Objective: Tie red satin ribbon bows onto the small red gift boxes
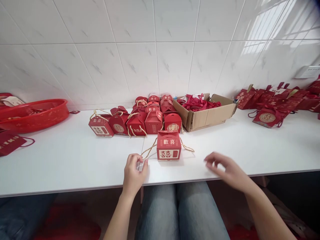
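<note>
A small red gift box (168, 150) with gold lettering and a white label panel stands upright near the table's front edge. Twisted rope handles (187, 148) stick out from both of its sides and lie loosely. My left hand (134, 171) is left of the box, thumb and fingers apart, with its fingertips close to the end of the left rope; whether they touch is unclear. To the right of the box, my right hand (225, 168) hovers with loosely curved fingers, slightly blurred, apart from the right rope and holding nothing.
Behind stand several red gift boxes (137, 124) with rope handles. A cardboard box (210, 119) of red ribbons sits beside them. At left are a red plastic basket (51, 115) and a red bag (11, 143); more red bags (267, 117) stand right. A tiled wall (175, 66) backs the white table (87, 166).
</note>
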The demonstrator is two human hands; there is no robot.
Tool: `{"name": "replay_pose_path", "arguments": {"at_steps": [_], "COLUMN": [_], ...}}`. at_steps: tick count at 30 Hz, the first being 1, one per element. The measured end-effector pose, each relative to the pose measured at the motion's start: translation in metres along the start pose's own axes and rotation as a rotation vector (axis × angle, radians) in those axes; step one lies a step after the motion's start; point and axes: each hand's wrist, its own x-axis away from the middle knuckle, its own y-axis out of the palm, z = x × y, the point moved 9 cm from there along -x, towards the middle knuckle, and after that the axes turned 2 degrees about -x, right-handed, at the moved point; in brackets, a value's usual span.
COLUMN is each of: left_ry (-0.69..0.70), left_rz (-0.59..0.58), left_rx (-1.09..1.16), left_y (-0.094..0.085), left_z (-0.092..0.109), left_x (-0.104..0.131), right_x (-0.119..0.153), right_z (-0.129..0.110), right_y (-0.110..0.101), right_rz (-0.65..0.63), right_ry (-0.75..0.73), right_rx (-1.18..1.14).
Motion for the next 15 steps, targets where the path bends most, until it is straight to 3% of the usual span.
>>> {"name": "replay_pose_path", "arguments": {"at_steps": [3, 4, 5, 6, 8, 9, 12, 15], "left_ry": [-0.008, -0.01, -0.011, -0.012, -0.015, -0.017, -0.021, -0.025], "left_rz": [-0.02, -0.025, -0.03, -0.035, -0.039, -0.035, -0.022, -0.034], "left_rx": [0.009, 0.012, 0.015, 0.019, 0.026, 0.029, 0.032, 0.038], "left_y": [0.002, 0.002, 0.003, 0.004, 0.004, 0.004, 0.003, 0.003], "left_z": [0.002, 0.002, 0.002, 0.002, 0.002, 0.001, 0.001, 0.001], "left_x": [-0.001, 0.0, 0.0, 0.0, 0.001, 0.002, 0.002, 0.002], "right_x": [0.057, 0.076, 0.088, 0.089, 0.072, 0.07, 0.073, 0.085], "right_z": [-0.058, -0.064, -0.059, -0.043, -0.002, 0.011, 0.04, 0.068], "right_y": [0.092, 0.12, 0.147, 0.172, 0.207, 0.225, 0.277, 0.306], "right_rz": [-0.729, -0.899, -0.99, -0.985, -0.788, -0.765, -0.851, -0.959], "right_ry": [-0.283, -0.342, -0.353, -0.303, -0.128, -0.108, -0.095, 0.002], "right_rx": [-0.159, -0.152, -0.065, 0.105, 0.506, 0.628, 0.761, 0.812]}}
